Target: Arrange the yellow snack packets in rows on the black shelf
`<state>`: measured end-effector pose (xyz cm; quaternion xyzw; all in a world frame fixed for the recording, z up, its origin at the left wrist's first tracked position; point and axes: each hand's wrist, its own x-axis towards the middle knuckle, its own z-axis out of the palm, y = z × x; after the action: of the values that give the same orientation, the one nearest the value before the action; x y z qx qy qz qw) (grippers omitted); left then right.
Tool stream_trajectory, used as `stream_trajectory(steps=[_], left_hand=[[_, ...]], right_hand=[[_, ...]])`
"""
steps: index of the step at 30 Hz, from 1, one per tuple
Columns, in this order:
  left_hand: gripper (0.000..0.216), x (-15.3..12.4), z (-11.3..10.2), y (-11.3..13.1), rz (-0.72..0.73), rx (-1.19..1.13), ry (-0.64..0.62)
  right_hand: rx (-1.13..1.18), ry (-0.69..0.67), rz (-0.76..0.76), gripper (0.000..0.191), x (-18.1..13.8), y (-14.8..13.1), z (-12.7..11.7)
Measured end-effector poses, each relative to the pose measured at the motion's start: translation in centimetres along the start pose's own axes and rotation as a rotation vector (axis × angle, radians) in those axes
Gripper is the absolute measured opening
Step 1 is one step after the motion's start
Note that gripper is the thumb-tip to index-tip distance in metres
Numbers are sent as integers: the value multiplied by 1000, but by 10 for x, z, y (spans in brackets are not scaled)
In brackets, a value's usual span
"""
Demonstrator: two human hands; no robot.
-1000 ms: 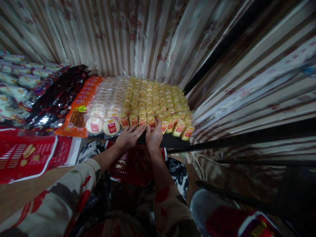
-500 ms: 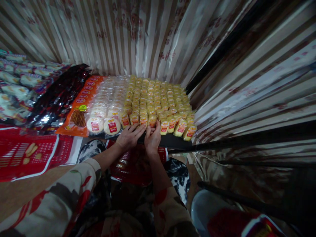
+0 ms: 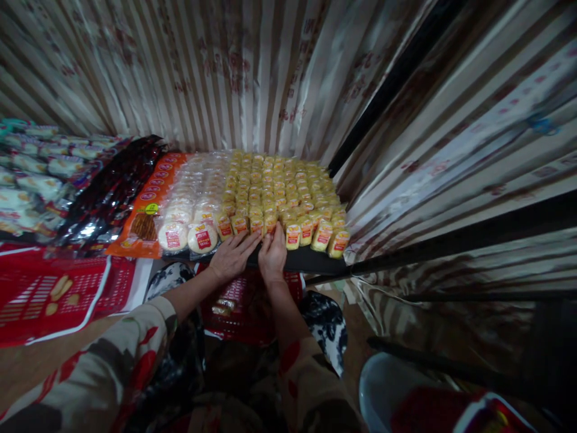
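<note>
Rows of small yellow snack packets (image 3: 279,186) with red labels cover a dark shelf (image 3: 311,260). My left hand (image 3: 231,255) lies flat at the shelf's front edge, fingers stretched toward the front row. My right hand (image 3: 272,255) is beside it, fingers up against a front-row yellow packet (image 3: 270,224), touching it; whether it grips is unclear. Left of the yellow rows lie round white cakes in clear wrap (image 3: 187,236).
Orange packets (image 3: 142,224), black shiny packets (image 3: 106,195) and pale wrapped goods (image 3: 31,174) lie further left. A red basket (image 3: 45,294) sits at lower left, another red basket (image 3: 243,304) below my hands. Striped curtain (image 3: 252,72) surrounds the shelf. A white bucket (image 3: 387,391) is lower right.
Both hands have stayed at the front row; my right hand's fingers slid slightly down the packet. The view tilted a little, shifting the shelf downward.
</note>
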<state>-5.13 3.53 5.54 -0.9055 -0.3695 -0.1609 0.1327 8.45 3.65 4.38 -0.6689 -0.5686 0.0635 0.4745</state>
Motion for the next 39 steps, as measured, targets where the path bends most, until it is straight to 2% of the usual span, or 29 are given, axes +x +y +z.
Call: stream_trajectory(steps=[6, 13, 24, 32, 34, 37, 39], left_hand=[[46, 2, -2, 4, 100, -51, -10], [43, 25, 1, 15, 118, -102, 23], [42, 29, 8, 14, 131, -110, 35], [37, 30, 3, 16, 115, -98, 32], [40, 30, 1, 16, 116, -102, 12], [42, 31, -1, 16, 122, -101, -14], [42, 31, -1, 16, 118, -96, -22]], right_hand=[[79, -1, 51, 50, 3, 0, -3], [176, -13, 120, 55, 4, -1, -11], [-30, -26, 64, 49, -5, -7, -11], [-92, -114, -100, 41, -23, -16, -43], [-131, -51, -79, 38, -25, -12, -54], [-233, 121, 26, 38, -20, 0, -67], [-277, 129, 30, 40, -15, 9, -71]])
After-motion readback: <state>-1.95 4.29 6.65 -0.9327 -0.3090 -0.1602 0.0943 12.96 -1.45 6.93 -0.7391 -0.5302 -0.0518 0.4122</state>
